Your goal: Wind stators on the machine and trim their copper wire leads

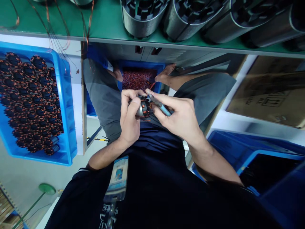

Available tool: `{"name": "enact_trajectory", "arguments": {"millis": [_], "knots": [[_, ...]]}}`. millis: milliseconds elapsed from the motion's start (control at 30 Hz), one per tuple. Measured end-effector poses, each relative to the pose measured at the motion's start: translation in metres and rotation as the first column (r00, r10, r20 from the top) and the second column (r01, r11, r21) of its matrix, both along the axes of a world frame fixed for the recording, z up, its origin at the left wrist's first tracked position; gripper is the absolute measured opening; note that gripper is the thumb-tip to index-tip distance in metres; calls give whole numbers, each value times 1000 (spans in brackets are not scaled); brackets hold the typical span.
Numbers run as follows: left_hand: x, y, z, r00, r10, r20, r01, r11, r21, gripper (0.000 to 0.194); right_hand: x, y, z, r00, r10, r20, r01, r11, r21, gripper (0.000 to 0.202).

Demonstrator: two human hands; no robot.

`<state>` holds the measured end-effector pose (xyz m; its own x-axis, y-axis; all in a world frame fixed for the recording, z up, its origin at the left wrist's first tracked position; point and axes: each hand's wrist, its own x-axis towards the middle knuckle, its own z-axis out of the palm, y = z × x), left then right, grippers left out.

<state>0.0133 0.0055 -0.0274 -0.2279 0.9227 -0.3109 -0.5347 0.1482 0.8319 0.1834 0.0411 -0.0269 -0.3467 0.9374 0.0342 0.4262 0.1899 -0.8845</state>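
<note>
Over the lap, my left hand [130, 114] grips a small motor stator [144, 107], a metal ring with black slots and copper windings. Its thumb rests on the metal side. From the right, my right hand [177, 114] has its fingers wrapped round a tool with a blue-grey handle [164, 109]. The tool's front end is at the stator's wound face, mostly hidden by the fingers. Thin copper wires stick out below the stator.
A blue tray [68, 105] at the left holds many wound stators. Larger metal cylinders [143, 25] line the green bench [105, 22]. Between the feet is a blue bin [157, 66] of reddish scraps. A cardboard box [267, 92] and blue crates [228, 140] stand right.
</note>
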Motion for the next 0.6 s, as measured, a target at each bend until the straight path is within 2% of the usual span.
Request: {"name": "enact_trajectory", "arguments": {"millis": [67, 167, 267, 333, 367, 433, 500, 533, 600], "knots": [[-4, -1, -6, 1000, 1, -25, -2, 1000, -22, 27, 0, 3, -4, 999, -15, -32, 11, 994, -110, 40], [-10, -3, -8, 978, 21, -205, -11, 999, 53, 27, -2, -1, 0, 989, 3, -145, -33, 978, -207, 44], [-15, -3, -8, 867, 66, -495, 43, 978, 206, 25, -9, -7, 8, 962, 66, -264, -117, 976, -183, 46], [-20, 0, -10, 805, 100, -585, 109, 944, 311, 28, -12, -7, 12, 946, 94, -310, -137, 984, -118, 42], [-24, 2, -12, 802, 106, -588, 141, 923, 358, 36, -12, -7, 12, 940, 105, -324, -138, 987, -81, 45], [-31, 4, -12, 832, 105, -544, 188, 870, 455, 71, -8, -5, 13, 931, 133, -340, -143, 990, -3, 52], [-40, 3, -9, 861, 37, -508, 259, 827, 498, 111, -1, -4, 12, 924, 166, -344, -151, 986, 72, 48], [-44, 1, -6, 865, -17, -502, 299, 820, 488, 124, 2, -4, 13, 917, 186, -353, -157, 982, 109, 40], [-53, -5, 0, 849, -104, -517, 367, 821, 437, 131, 7, -4, 13, 892, 248, -378, -190, 965, 182, 25]]}}
